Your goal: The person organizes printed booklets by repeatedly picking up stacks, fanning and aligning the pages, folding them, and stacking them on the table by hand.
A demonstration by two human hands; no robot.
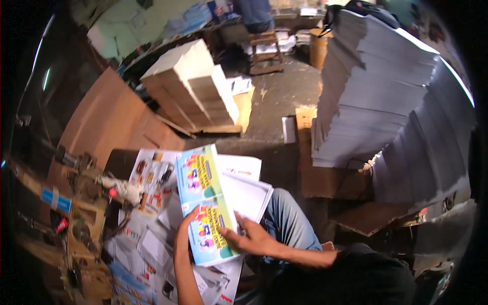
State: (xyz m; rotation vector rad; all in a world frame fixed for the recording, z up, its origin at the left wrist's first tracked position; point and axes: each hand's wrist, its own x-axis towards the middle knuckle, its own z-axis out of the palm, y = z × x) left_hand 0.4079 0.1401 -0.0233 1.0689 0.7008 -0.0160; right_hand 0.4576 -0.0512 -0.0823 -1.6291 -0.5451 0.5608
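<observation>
Both of my hands grip a long printed booklet stack (201,175), blue, yellow and white, with the same colourful cover design printed twice along its length. My left hand (184,231) wraps its left edge, with the fingers partly hidden. From the other side my right hand (251,238) clasps the right edge, thumb lying on the cover. Beneath the stack, white folded sheets (249,195) lie by my jeans-clad knee. More printed papers and white scraps (155,244) cover the worktop below and to the left.
A worn metal machine (84,229) with a rag (122,189) on it stands at left. Tall grey paper stacks (376,96) rise at right. Ahead are pale paper blocks (180,76), a wooden stool (265,53) with a person on it, and an orange drum (318,49).
</observation>
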